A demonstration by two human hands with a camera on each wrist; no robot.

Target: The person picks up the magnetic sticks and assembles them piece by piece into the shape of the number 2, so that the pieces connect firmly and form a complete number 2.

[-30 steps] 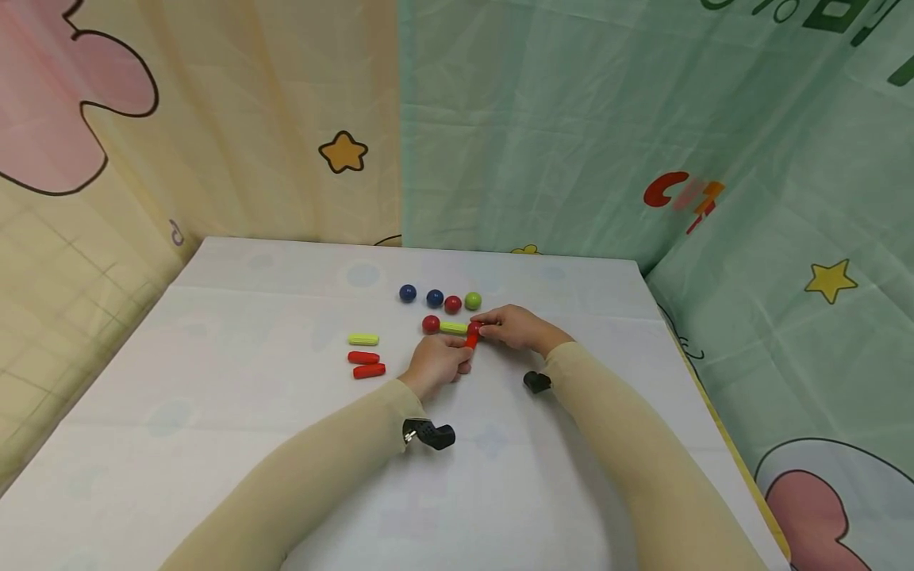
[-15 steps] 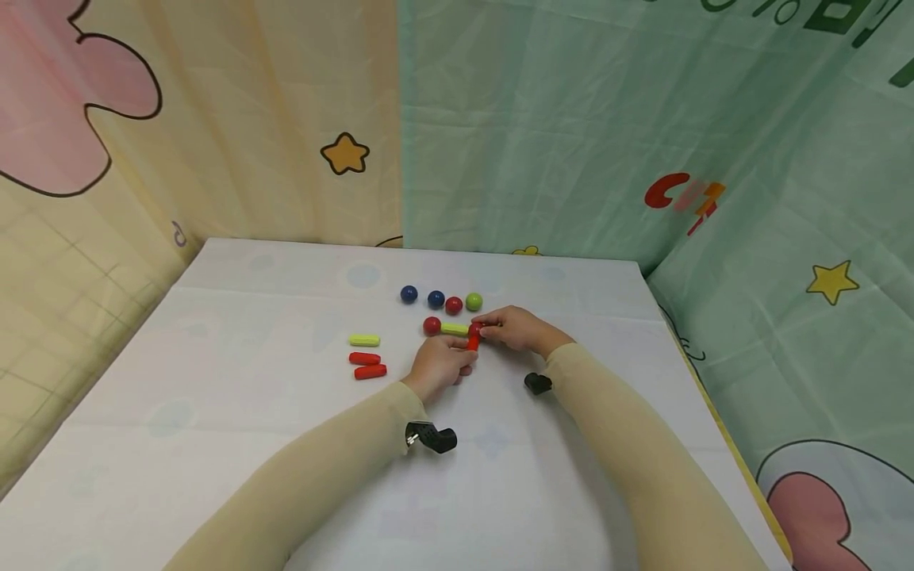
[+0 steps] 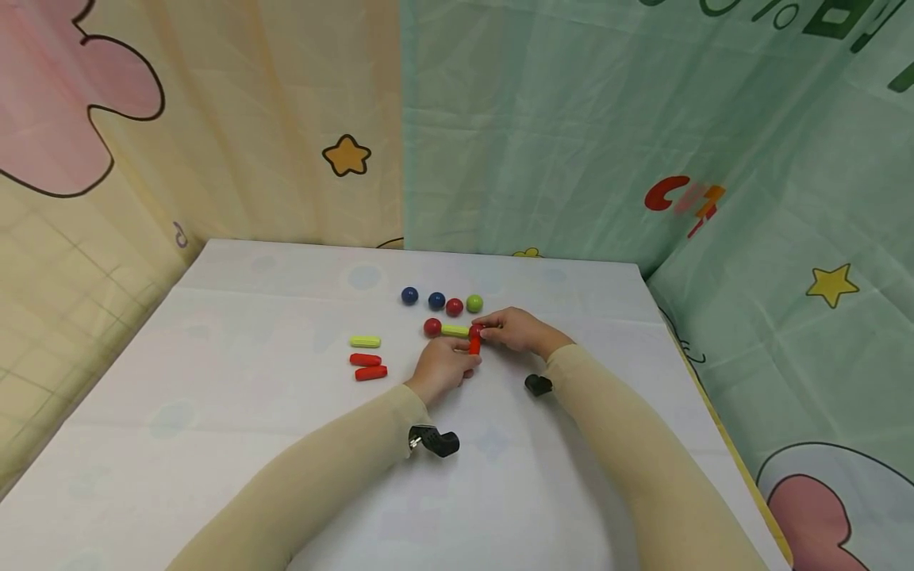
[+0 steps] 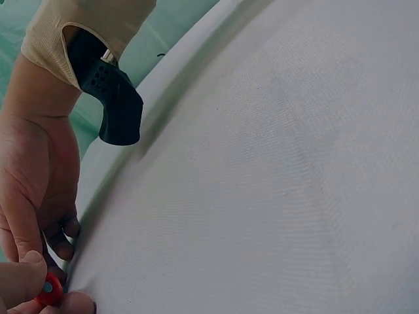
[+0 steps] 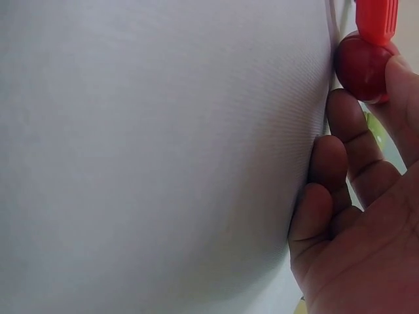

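Red against red: pinching rod [image 3: 474, 346] with curled left hand [image 3: 441, 369], ball [image 5: 362, 70] with half-curled right hand [image 3: 516, 328]. Probably held from opposite ends, to keep both aligned.

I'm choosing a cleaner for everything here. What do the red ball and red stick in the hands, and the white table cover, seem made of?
Red ball: glossy, perhaps lacquered wood or plastic; its surface is smooth and shiny. Red stick: probably molded plastic, with a slight sheen and straight grooves. White table cover: likely matte woven cloth, showing fine ribbed texture.
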